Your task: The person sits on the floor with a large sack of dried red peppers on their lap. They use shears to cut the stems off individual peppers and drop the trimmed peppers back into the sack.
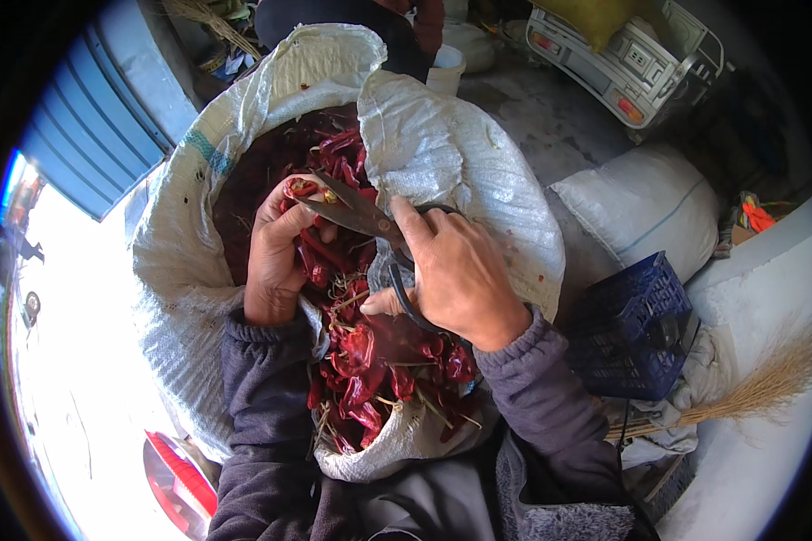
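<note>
My left hand (277, 252) pinches a dried red chili pepper (299, 187) above a large white woven sack (185, 279). In my right hand (469, 275) is a pair of scissors (365, 218) with dark blades and black handles. The blades are apart and reach to the chili at my left fingertips; whether they touch it I cannot tell. More dried red chilies (361, 361) with pale stems fill a smaller white sack (370, 462) close to my body. Deep inside the large sack lie further chilies (338, 153), partly in shadow.
To the right are a dark blue plastic crate (627, 329), a straw broom (758, 388) and a full white sack (645, 207). A white vehicle's rear (609, 68) stands far right. Beyond the sack are a person (352, 27) and a white bucket (445, 72). A red-and-white basin (185, 482) is lower left.
</note>
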{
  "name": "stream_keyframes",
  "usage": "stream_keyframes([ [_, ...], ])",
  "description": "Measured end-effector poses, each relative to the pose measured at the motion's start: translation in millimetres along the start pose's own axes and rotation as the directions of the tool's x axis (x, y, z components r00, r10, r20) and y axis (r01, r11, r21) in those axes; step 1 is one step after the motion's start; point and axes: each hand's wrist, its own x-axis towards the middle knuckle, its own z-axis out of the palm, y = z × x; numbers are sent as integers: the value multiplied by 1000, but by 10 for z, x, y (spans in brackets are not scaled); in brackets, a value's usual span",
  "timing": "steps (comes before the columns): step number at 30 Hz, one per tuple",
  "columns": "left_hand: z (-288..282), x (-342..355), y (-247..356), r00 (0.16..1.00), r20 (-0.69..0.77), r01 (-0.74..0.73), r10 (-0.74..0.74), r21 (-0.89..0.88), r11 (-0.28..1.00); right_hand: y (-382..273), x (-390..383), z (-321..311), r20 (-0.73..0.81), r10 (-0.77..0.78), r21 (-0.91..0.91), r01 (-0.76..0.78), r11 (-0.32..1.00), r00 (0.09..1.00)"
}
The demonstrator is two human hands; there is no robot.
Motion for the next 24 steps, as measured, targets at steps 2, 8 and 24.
stream_keyframes([
  [2,-22,3,-12,1000,-16,9,-9,-3,1000,-8,18,18,-5,0,-25,0,1000,1000],
  [8,11,19,-5,998,-45,41,-41,12,999,-61,-3,90,18,81,48,-82,996,997],
  [24,164,-40,46,997,-53,60,-50,209,976,-18,-27,115,-119,103,370,-53,927,987],
])
